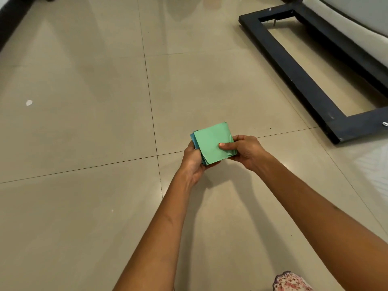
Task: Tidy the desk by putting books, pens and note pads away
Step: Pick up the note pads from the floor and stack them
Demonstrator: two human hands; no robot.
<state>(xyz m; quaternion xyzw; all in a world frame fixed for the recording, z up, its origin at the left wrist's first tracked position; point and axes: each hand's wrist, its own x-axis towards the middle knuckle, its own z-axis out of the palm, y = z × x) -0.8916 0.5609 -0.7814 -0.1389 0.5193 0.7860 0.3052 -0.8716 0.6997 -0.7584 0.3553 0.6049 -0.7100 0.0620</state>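
So the landmark here was the stack of note sheets (212,142), green on top with some blue ones peeking out at its left edge, held up in the air over the tiled floor (84,127). Way off to the left of the stack there was a little white scrap (29,103) lying on the tiles. Right at the stack's left and lower side, the left hand (194,164) was cupping it from underneath, fingers curled up around the blue edge. On the stack's right side the right hand (244,151) was pinching it, thumb (225,145) pressed flat on the top green sheet and the other fingers tucked under. Up and to the right of the stack, well apart from it, a black rectangular frame (294,70) sat on the floor, with something white above it
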